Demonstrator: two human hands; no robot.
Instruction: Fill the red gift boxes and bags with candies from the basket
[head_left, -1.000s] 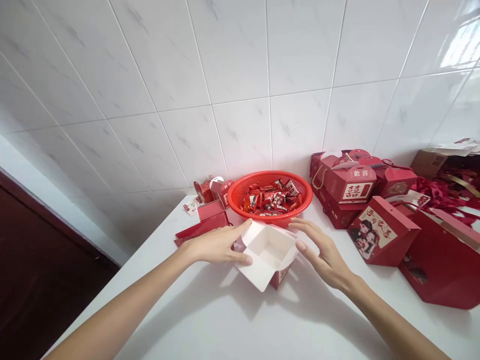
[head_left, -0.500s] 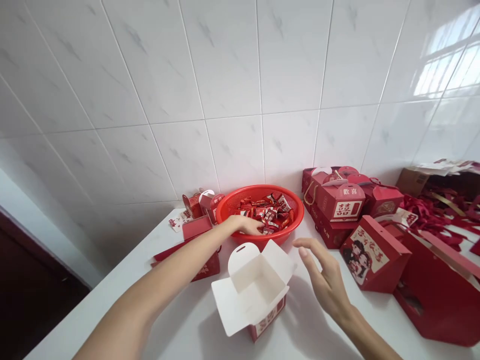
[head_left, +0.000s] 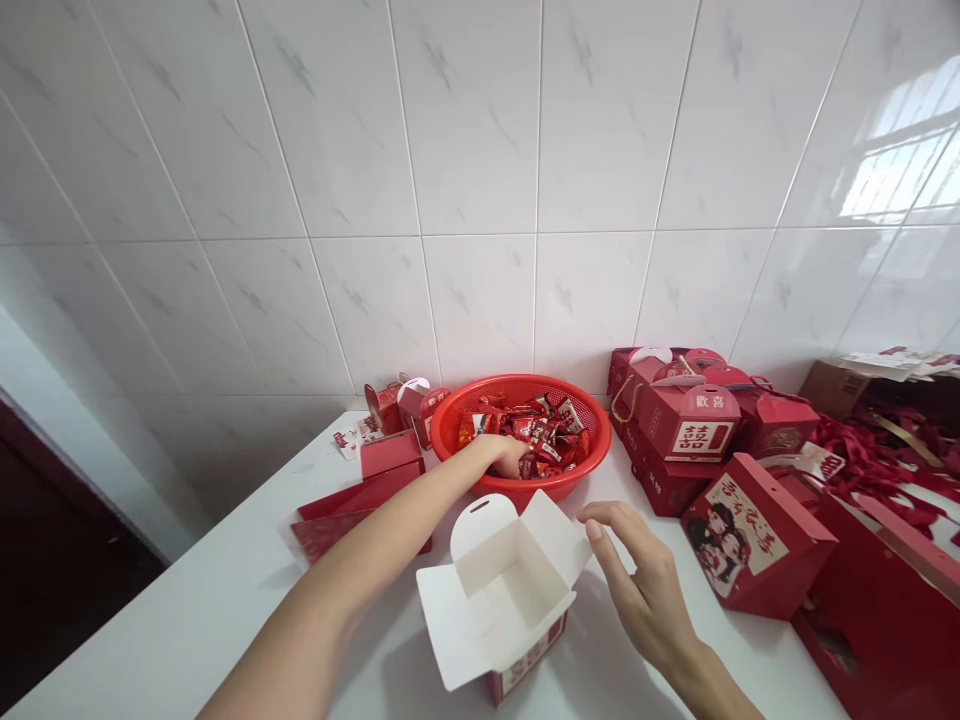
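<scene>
My left hand (head_left: 511,456) reaches into a red plastic basket (head_left: 444,400) of small wrapped candies (head_left: 541,432). Its fingers are buried among the candies, so what they hold is hidden. In front of the basket a candy box (head_left: 504,590), white inside and red outside, stands upright with its flaps spread and nothing inside. My right hand (head_left: 645,575) is at the box's right-hand flap, fingers curved and a little apart. The fingertips overlap the flap's edge; whether they press on it I cannot tell.
Red boxes (head_left: 694,410) are stacked right of the basket, near a box with a printed couple (head_left: 739,535) and a larger red box (head_left: 885,600). Dark red ribbons (head_left: 870,445) lie far right. A red folded carton (head_left: 352,500) lies left. Behind is a tiled wall (head_left: 480,300).
My right hand has moved left to the box's flap. My left hand stays in the basket, slightly shifted, fingers deeper among the candies. The camera view has tilted slightly.
</scene>
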